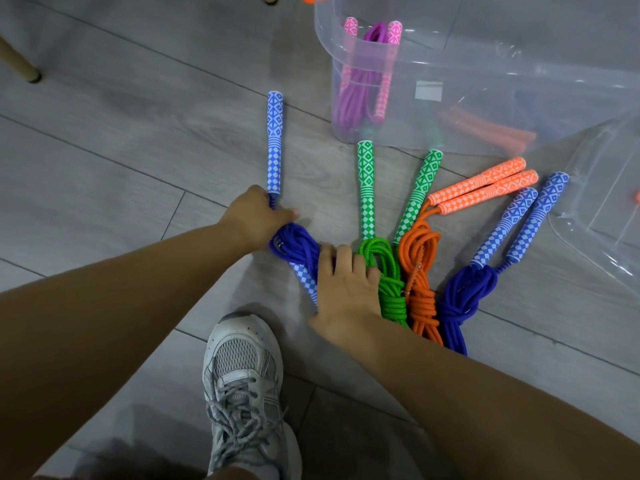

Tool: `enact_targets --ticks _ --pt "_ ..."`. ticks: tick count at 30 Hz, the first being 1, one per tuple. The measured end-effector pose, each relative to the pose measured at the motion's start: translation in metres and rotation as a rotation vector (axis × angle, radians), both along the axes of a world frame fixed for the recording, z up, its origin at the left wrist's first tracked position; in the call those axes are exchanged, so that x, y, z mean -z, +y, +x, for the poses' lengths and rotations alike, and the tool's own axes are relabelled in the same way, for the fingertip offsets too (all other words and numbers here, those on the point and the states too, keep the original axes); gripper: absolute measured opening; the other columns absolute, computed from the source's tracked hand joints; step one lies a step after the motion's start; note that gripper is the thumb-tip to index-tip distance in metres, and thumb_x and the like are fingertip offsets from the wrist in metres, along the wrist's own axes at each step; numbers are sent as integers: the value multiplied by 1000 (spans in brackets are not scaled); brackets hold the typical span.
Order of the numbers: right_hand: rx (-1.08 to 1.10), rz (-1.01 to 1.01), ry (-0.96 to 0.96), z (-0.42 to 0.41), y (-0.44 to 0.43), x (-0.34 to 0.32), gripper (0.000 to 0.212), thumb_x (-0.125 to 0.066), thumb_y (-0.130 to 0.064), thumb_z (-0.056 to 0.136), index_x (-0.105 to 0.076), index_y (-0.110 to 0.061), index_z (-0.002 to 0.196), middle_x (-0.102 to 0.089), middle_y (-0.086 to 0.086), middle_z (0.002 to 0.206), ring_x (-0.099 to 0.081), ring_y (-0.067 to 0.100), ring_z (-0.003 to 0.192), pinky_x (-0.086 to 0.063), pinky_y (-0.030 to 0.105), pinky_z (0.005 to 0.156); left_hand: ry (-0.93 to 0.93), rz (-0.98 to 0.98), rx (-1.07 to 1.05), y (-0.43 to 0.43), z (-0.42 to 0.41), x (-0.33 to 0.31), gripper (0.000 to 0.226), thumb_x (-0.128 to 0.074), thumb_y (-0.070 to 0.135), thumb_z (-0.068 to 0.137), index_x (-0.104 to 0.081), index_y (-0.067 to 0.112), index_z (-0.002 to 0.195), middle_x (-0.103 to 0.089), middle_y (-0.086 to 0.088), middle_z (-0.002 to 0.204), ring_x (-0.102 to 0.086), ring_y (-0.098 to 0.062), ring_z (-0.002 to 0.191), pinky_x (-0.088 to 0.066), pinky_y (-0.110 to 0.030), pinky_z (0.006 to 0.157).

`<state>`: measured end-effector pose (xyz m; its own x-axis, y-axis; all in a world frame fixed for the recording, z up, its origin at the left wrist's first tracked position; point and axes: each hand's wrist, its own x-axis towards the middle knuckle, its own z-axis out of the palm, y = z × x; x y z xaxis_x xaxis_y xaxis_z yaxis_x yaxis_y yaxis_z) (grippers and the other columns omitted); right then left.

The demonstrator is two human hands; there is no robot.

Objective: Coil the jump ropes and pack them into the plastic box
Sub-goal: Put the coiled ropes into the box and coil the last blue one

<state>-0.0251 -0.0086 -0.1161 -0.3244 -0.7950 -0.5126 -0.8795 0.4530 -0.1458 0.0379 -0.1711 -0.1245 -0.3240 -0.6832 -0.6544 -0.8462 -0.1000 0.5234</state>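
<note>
A blue jump rope (pixel 298 244) lies on the grey floor, one patterned handle (pixel 274 143) pointing away, the other handle (pixel 306 282) partly under my right hand. My left hand (pixel 258 216) grips the rope bundle just below the far handle. My right hand (pixel 346 292) rests on the near handle and cord with fingers spread. Beside them lie a coiled green rope (pixel 391 285), a coiled orange rope (pixel 420 271) and a second coiled blue rope (pixel 464 299). The clear plastic box (pixel 485 74) stands beyond, holding a pink-handled purple rope (pixel 360 88) and an orange one.
A clear lid (pixel 602 216) lies at the right. My grey sneaker (pixel 244 386) stands on the floor near the bottom centre. A wooden furniture leg (pixel 20 64) is at the far left.
</note>
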Motion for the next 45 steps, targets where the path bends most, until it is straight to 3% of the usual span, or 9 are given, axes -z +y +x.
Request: enact_targets --ticks 6,11,16,19,21,23,27,39,45 --pt "-90 -257 -68 2 10 13 87 -78 -12 40 -46 -1 119 -58 15 106 -60 33 87 -51 38 72 -20 -72 158 -4 31 1 44 -74 21 77 -52 10 114 -64 -10 96 -62 -28 92 -47 -32 77" --pt "-210 -385 -145 -9 6 15 69 -75 -8 53 -43 -7 114 -62 11 108 -64 29 92 -52 35 74 -139 -223 601 -10 54 -4 45 -61 20 88 -50 21 132 -58 -10 117 -54 -26 104 -43 -33 85" --pt "-234 -284 -70 -19 4 15 89 -79 -21 49 -38 -3 125 -55 22 124 -62 35 100 -51 40 77 -87 -280 799 -6 61 5 43 -52 20 94 -49 26 136 -51 -9 125 -49 -27 112 -41 -35 91" --pt "-215 -125 28 -24 -1 7 111 -76 -48 54 -23 -2 141 -32 21 145 -44 35 119 -43 45 90 -38 -311 829 -7 64 7 43 -57 18 91 -53 25 133 -54 -11 121 -50 -32 109 -44 -43 92" --pt "-266 -12 -3 -29 -3 7 107 -61 -55 73 -2 -6 147 -4 14 154 -14 33 136 -21 49 106 -32 -318 840 -7 64 8 43 -58 21 91 -52 27 133 -53 -9 123 -47 -33 110 -42 -45 95" --pt "-318 -5 5 -28 -3 10 100 -54 -55 79 2 -6 147 0 12 154 -1 33 141 -10 49 110 -28 -276 815 -3 63 4 46 -57 32 91 -48 31 136 -48 -2 130 -40 -28 117 -36 -40 102" --pt "-394 -5 69 -25 -7 14 97 -53 -55 79 -4 -6 147 -19 18 147 -19 39 133 -17 48 108 -7 -188 809 6 63 -3 67 -62 48 82 -38 31 142 -41 6 138 -31 -20 124 -32 -34 102" --pt "-523 38 118 -14 -29 10 86 -56 -48 80 -13 -6 141 -39 22 131 -46 38 110 -37 45 86 -61 -155 748 2 73 -4 64 -69 41 79 -47 26 137 -51 1 132 -42 -20 121 -38 -40 103" --pt "-564 -50 187 -10 -53 -1 78 -56 -39 84 -15 -10 143 -38 19 133 -44 37 109 -37 46 85 -58 -208 661 -10 89 -18 65 -71 38 78 -47 24 136 -48 -1 129 -44 -19 117 -40 -33 98"
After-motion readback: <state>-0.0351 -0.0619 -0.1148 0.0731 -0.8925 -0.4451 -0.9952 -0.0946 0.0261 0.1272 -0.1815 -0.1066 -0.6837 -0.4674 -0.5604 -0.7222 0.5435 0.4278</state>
